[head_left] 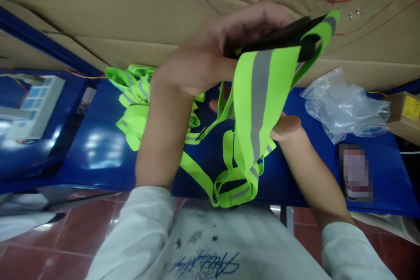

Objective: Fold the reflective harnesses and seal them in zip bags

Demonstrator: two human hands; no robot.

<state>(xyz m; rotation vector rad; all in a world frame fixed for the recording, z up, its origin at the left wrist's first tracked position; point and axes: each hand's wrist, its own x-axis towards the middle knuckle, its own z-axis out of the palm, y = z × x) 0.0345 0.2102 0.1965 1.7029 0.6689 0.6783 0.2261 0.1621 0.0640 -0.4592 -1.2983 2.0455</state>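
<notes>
My left hand (210,59) is raised over the bench, fingers closed around the black part (285,35) of a bright green reflective strap (262,92). The strap has a grey stripe and hangs down in a wide loop toward my body. Behind this loop is my right hand (287,126), mostly hidden; a few fingertips show on the loop's left side, and the hand appears closed on the strap. More of the green webbing trails down to the bench's front edge. Left of my left forearm lies a heap of similar green straps (134,116).
The blue bench (98,140) runs across, with cardboard (138,13) standing behind it. On the right are a clear plastic bag (348,107), a small cardboard box (405,116) and a phone-like object (356,173), blurred. A white device (37,107) stands far left.
</notes>
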